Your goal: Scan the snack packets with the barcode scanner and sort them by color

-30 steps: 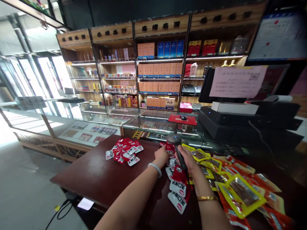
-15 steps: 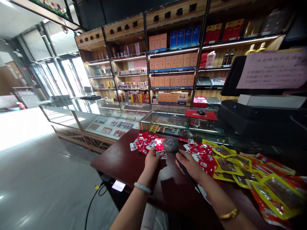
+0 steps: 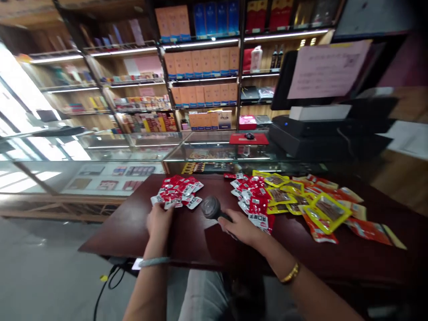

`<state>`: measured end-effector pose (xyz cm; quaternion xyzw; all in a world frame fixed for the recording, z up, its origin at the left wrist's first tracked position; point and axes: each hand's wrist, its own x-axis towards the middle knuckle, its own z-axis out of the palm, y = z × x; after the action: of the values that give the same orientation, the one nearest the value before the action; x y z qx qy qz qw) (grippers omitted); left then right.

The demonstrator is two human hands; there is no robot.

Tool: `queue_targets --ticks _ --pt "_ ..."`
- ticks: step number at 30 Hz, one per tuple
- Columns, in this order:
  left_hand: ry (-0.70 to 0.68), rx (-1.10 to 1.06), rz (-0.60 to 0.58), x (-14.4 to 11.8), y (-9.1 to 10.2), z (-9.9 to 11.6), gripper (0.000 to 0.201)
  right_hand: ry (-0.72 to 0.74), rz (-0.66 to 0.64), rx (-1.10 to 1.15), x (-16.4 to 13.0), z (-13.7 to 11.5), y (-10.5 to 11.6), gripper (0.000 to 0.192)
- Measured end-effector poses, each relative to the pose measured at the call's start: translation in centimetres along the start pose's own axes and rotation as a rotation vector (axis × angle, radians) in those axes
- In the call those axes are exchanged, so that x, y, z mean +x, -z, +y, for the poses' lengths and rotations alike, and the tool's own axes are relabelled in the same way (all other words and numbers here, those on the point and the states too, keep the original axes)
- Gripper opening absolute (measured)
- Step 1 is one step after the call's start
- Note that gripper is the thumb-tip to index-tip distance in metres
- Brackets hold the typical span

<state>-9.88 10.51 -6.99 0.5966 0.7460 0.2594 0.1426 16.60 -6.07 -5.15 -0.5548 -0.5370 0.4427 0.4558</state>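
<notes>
My right hand (image 3: 239, 226) is wrapped around the handle of a dark handheld barcode scanner (image 3: 211, 207), whose round head points left above the table. My left hand (image 3: 160, 220) is at the front edge of the left pile of small red and white snack packets (image 3: 177, 189). Its fingertips pinch a packet there, slightly blurred by motion. To the right of the scanner lies a second pile of the same red packets (image 3: 256, 196). Yellow-edged snack packs (image 3: 327, 213) and orange snack packs (image 3: 369, 230) lie beyond it on the right.
The dark red table (image 3: 133, 223) abuts a glass display counter (image 3: 207, 151). A black register screen with a pink paper (image 3: 329, 69) stands at the back right. A mouse (image 3: 249, 136) rests on a red mat. Stocked shelves line the wall. A cable (image 3: 96, 294) hangs at lower left.
My left hand has carried a red packet from under the scanner to the left pile. The right hand keeps the scanner. The view has turned right and down.
</notes>
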Motion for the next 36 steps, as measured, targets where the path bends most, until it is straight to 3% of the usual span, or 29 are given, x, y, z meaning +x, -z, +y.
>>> queue_targets --ticks 4,6,9,11,15,19,23,26,31,36 --pt "-0.151 0.172 0.097 -2.3 -0.1 2.9 0.069 -0.01 0.075 -0.112 -2.0 0.9 1.6 0.038" --pt "-0.285 0.197 0.004 -4.6 -0.8 5.5 0.059 0.007 0.147 -0.085 -3.5 1.5 2.6 0.038" --pt "-0.549 0.186 -0.275 -9.0 -2.6 10.2 0.035 -0.01 0.218 0.001 -6.2 2.3 4.4 0.041" --pt "-0.659 0.187 -0.361 -12.2 -4.0 13.1 0.028 -0.059 0.233 0.062 -7.9 2.9 5.6 0.048" --pt "-0.83 0.277 -0.409 -17.5 -6.5 17.2 0.034 -0.112 0.344 0.124 -10.8 3.6 7.8 0.06" --pt "-0.855 0.313 -0.358 -19.7 -7.9 19.1 0.042 -0.178 0.437 0.273 -12.8 3.8 8.8 0.065" --pt "-0.816 0.276 -0.413 -19.4 -8.3 19.5 0.037 -0.208 0.525 0.36 -13.7 3.9 9.0 0.068" --pt "-0.692 0.129 -0.473 -18.3 -8.1 18.7 0.03 -0.232 0.548 0.412 -13.7 3.7 8.9 0.066" --pt "-0.531 -0.182 -0.483 -15.4 -6.8 15.2 0.017 -0.146 0.354 0.446 -12.1 1.9 7.8 0.052" --pt "-0.481 -0.305 -0.393 -13.0 -5.1 10.8 0.02 -0.041 0.137 0.398 -8.7 -0.4 4.9 0.043"
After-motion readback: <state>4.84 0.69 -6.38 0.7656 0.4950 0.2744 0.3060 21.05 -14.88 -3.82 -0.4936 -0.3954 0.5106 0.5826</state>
